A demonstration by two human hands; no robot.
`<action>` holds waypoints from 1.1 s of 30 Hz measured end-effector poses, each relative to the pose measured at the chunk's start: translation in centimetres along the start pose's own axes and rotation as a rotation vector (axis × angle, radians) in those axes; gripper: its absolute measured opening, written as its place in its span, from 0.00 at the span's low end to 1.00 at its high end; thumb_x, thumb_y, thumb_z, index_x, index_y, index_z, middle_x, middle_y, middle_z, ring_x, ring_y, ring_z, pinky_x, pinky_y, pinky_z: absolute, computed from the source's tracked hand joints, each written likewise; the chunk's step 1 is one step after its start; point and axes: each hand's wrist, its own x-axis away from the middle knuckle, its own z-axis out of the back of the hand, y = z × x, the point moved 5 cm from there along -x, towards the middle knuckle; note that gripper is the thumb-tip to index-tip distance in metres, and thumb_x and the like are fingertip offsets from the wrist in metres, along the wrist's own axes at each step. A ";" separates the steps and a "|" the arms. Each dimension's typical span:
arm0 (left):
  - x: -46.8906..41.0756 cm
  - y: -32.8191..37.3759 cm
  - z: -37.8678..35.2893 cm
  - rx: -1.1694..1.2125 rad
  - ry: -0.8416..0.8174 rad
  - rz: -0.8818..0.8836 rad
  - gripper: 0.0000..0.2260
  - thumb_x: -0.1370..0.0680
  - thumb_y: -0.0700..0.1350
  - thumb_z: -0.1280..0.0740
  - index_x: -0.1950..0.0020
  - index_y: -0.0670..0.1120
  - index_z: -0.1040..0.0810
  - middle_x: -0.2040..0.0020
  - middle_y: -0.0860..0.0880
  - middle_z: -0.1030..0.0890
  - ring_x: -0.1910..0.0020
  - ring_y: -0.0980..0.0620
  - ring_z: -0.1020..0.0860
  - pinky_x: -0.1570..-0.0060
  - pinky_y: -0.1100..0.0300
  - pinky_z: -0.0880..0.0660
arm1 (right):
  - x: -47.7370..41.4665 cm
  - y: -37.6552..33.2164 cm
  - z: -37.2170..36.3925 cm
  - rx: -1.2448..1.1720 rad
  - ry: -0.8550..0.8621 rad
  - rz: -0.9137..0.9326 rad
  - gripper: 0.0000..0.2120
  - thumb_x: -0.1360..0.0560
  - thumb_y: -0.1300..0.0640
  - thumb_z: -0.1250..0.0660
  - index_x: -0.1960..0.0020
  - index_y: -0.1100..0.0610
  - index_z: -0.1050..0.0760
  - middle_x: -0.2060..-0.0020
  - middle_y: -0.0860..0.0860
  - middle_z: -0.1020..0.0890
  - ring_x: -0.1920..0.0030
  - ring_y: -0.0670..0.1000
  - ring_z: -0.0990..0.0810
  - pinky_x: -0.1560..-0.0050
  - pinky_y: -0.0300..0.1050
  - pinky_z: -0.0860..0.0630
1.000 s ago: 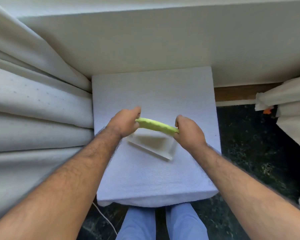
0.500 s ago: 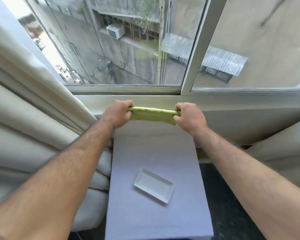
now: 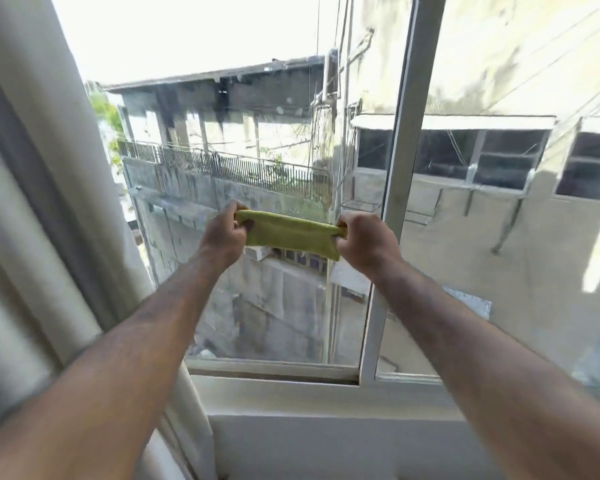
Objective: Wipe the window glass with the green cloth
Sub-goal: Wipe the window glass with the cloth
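**Cloth stretched taut, ready for the pane**

Lower frame: two bare forearms reach up from the bottom corners. At centre, the left hand and right hand each clench one end of the folded green terry cloth — pulled flat between them, likely to present a broad wiping face. Whether it touches the clear window glass behind it is unclear. The pale curtain hangs aside at left; the white window frame post stands right of centre.

Cloth stretched between both hands before the window glass, curtain left.
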 end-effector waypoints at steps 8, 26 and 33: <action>-5.6 9.8 7.7 0.355 0.378 0.057 0.20 0.22 0.31 0.42 0.32 0.41 0.26 0.45 0.46 0.23 0.44 0.45 0.25 0.45 0.51 0.23 | -6.5 -5.4 8.1 0.021 0.089 0.309 0.06 0.19 0.59 0.28 0.44 0.59 0.18 0.55 0.55 0.13 0.59 0.53 0.14 0.67 0.35 0.24; -18.6 14.2 14.1 -0.339 0.643 -0.357 0.07 0.22 0.39 0.27 0.44 0.43 0.12 0.45 0.39 0.19 0.47 0.37 0.18 0.49 0.42 0.16 | -18.9 4.5 11.4 0.321 0.650 0.125 0.49 0.17 0.32 0.48 0.13 0.67 0.58 0.13 0.63 0.56 0.12 0.61 0.55 0.12 0.64 0.48; -20.3 11.2 10.9 -0.218 0.718 -0.316 0.08 0.19 0.38 0.31 0.41 0.38 0.22 0.46 0.37 0.17 0.48 0.37 0.18 0.51 0.47 0.22 | -19.4 5.5 10.8 0.464 0.801 0.201 0.40 0.13 0.39 0.47 0.13 0.65 0.49 0.13 0.64 0.52 0.12 0.63 0.51 0.14 0.67 0.44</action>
